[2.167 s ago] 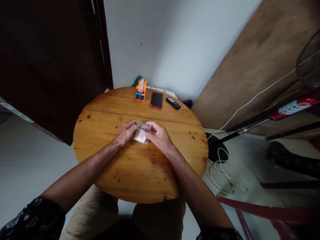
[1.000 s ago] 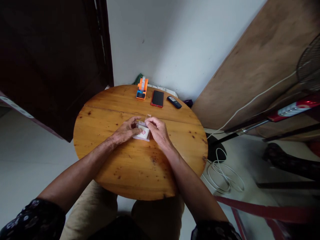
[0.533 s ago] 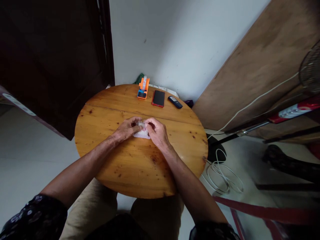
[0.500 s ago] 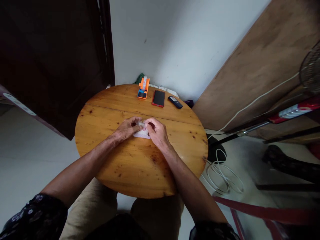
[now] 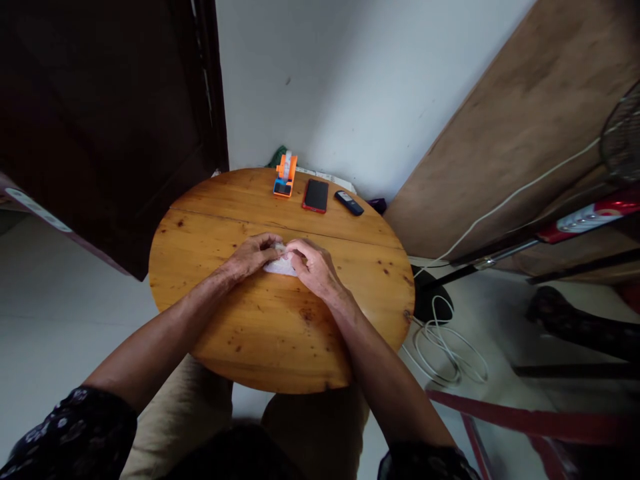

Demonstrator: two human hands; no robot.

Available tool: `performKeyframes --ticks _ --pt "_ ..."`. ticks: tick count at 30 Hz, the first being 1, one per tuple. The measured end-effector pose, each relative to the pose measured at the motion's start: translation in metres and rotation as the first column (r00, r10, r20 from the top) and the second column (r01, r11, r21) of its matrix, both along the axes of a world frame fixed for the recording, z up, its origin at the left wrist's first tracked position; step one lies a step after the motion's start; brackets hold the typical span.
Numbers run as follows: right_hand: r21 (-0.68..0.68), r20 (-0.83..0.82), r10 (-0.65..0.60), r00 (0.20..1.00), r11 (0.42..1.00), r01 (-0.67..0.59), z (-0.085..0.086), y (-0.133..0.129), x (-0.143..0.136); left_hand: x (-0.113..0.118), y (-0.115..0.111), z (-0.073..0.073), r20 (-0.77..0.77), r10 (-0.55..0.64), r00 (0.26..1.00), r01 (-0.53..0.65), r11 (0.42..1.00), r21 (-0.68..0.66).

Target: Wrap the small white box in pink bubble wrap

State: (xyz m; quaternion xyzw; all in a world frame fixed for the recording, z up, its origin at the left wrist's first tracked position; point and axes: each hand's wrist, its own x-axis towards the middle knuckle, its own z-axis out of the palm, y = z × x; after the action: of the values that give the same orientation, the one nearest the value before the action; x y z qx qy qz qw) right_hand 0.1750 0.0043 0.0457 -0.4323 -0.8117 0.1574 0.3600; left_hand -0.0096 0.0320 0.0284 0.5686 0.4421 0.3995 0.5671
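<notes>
A small piece of whitish, see-through bubble wrap lies on the round wooden table, folded over something I cannot make out. My left hand is closed on its left side, thumb pressing on top. From the right, my right hand bends its fingers over the wrap, thumb and fingertips pinching it near the middle. The fingers hide part of the wrap.
Toward the table's far edge stand an orange and blue tape dispenser, a dark phone in a red case and a small black handset. A white wall rises behind. White cable coils on the floor at right.
My right hand has turned slightly, its fingers now bent lower over the bubble wrap. Less of the wrap shows between the hands. My left hand has hardly moved.
</notes>
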Motion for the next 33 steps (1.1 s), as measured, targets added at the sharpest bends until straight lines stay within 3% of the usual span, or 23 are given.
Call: performKeyframes --ticks 8,15,27,30,33 --pt "0.081 0.006 0.094 0.996 0.992 -0.094 -0.002 0.001 0.01 -0.002 0.001 -0.002 -0.017 0.021 1.0 -0.021 1.0 0.005" --pt "0.206 0.172 0.072 0.982 0.973 -0.107 -0.004 0.001 0.015 -0.002 0.002 -0.005 -0.053 0.031 0.998 -0.029 0.999 0.035" --pt "0.191 0.242 0.075 0.967 0.974 -0.123 0.002 -0.003 0.012 -0.002 0.0 -0.005 -0.098 0.026 0.995 -0.02 0.997 0.07" --pt "0.191 0.211 0.09 0.973 0.973 -0.132 0.001 -0.005 0.008 -0.002 -0.001 -0.004 -0.115 0.042 0.992 -0.032 0.995 0.094" --pt "0.162 0.046 0.168 0.985 0.971 -0.174 0.002 -0.005 0.007 -0.003 -0.002 -0.002 -0.131 0.036 0.991 -0.018 0.991 0.133"
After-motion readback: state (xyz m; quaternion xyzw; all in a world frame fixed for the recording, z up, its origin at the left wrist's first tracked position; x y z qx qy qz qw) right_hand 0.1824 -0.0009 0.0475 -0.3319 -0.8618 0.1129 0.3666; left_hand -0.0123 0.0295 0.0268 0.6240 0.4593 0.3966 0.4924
